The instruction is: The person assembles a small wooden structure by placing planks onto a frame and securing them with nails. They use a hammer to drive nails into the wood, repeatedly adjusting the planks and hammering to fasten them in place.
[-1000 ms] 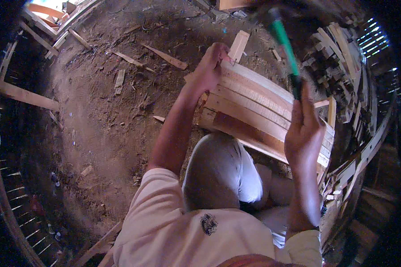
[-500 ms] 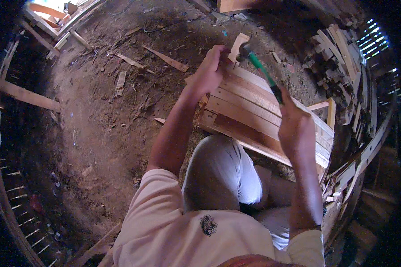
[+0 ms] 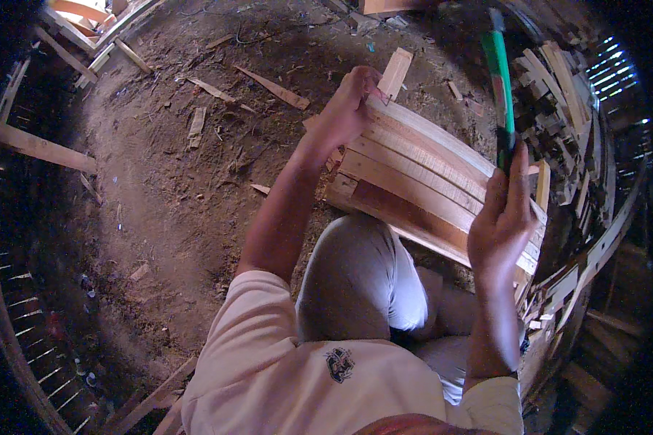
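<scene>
My right hand (image 3: 502,217) is closed round the dark grip of a hammer (image 3: 502,80) with a green handle, raised upright over the right side. The hammer's head is blurred at the top of its swing. At the far left corner of a slatted wooden crate (image 3: 413,170), my left hand (image 3: 354,101) is closed on the end of the outermost wooden slat (image 3: 428,134). A short wooden piece (image 3: 396,72) juts up beside its fingers. A thin dark line shows by the fingertips, too small to name. The crate lies on its side by my knee.
Offcuts, such as a pointed wood strip (image 3: 272,85), lie scattered on the dirt floor (image 3: 174,217). To the right rises a heap of stacked lumber (image 3: 559,94). A wooden board (image 3: 43,148) sticks in from the left.
My right hand has swung the hammer up and to the right, away from the crate's far corner. The left hand stays at that corner with little shift.
</scene>
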Demonstrator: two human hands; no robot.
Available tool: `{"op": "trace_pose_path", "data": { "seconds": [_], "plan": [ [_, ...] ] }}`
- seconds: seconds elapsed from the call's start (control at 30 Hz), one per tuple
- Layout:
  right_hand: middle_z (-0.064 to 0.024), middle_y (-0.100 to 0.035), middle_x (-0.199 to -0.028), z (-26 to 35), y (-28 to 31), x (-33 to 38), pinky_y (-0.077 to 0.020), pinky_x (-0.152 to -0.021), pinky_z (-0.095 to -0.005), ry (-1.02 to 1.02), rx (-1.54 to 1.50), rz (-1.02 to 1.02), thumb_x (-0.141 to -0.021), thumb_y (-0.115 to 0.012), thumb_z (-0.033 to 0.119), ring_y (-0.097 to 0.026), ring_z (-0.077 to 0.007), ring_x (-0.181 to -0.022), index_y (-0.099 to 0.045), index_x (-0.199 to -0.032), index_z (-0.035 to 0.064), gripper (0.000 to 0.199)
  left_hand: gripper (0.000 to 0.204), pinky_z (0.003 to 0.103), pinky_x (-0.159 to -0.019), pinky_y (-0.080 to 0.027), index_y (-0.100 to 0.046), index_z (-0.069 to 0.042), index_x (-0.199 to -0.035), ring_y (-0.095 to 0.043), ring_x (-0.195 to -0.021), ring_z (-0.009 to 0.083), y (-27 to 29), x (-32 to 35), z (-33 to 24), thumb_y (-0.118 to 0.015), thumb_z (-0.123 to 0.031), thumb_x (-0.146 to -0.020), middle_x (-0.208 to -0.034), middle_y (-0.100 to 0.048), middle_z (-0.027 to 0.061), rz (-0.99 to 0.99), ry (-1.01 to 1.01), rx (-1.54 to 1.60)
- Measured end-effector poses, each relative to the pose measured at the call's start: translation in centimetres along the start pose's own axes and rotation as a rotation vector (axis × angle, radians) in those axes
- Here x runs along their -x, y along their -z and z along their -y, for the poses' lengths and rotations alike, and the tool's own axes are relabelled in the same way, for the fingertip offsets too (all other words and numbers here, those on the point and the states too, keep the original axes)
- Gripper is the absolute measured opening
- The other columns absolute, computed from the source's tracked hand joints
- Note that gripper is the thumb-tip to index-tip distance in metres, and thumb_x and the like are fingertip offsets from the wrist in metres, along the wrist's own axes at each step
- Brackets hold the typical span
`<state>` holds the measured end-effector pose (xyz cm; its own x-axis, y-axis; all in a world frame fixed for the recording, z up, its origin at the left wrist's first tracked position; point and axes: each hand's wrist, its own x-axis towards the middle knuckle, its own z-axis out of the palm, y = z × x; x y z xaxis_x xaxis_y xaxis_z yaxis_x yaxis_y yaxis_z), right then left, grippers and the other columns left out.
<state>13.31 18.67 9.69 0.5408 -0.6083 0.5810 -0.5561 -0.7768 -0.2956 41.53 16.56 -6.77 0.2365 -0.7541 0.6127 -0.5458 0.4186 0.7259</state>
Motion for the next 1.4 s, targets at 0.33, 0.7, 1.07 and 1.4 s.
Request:
{"op": "trace_pose_path", "data": {
  "seconds": [0.33,0.7,1.07,1.4],
  "plan": [
    [-0.0242,-0.071,-0.096,-0.7,-0.5,0.4,-0.0589,-0.071,-0.0441,-0.062,0.078,0.053,-0.098,-0.057,0.001,-0.071,-0.0412,-0.078,-0.056,-0.142,0.0007,0.044,0.051,0.045,-0.099,-0.045,-0.049,-0.001,-0.121,-0.058,-0.111,0.0396,-0.8,-0.2,0.3,-0.045,0.019,-0.074,-0.109,-0.061,0.0198,-0.004,0.162,0.160],
    [-0.0295,-0.069,-0.119,0.8,-0.1,-0.6,-0.0565,-0.084,-0.0396,-0.118,0.146,0.283,-0.101,-0.055,0.003,-0.074,-0.0319,-0.101,-0.055,-0.143,-0.0017,0.042,0.056,0.044,-0.098,-0.045,-0.048,-0.001,-0.126,-0.057,-0.109,0.0388,-1.0,-0.3,1.9,-0.043,0.021,-0.075,-0.108,-0.059,0.0191,-0.010,0.169,0.255],
    [-0.0340,-0.063,-0.125,2.1,0.9,-1.9,-0.0551,-0.090,-0.0459,-0.489,0.136,0.713,-0.099,-0.055,0.001,-0.067,-0.0445,-0.111,-0.054,-0.143,-0.0033,0.044,0.054,0.044,-0.095,-0.047,-0.047,-0.002,-0.128,-0.058,-0.105,0.0393,-1.5,0.1,2.5,-0.047,0.019,-0.078,-0.108,-0.059,0.0197,-0.039,0.147,0.169],
    [-0.0343,-0.066,-0.109,-0.4,0.0,-1.0,-0.0547,-0.073,-0.0489,-0.147,0.196,0.400,-0.101,-0.052,0.004,-0.069,-0.0470,-0.088,-0.058,-0.141,0.0019,0.040,0.050,0.037,-0.107,-0.042,-0.044,-0.003,-0.144,-0.055,-0.127,0.0259,0.9,1.9,-3.2,-0.059,-0.006,-0.096,-0.139,-0.056,0.0152,-0.083,0.466,0.543]
  ]
}}
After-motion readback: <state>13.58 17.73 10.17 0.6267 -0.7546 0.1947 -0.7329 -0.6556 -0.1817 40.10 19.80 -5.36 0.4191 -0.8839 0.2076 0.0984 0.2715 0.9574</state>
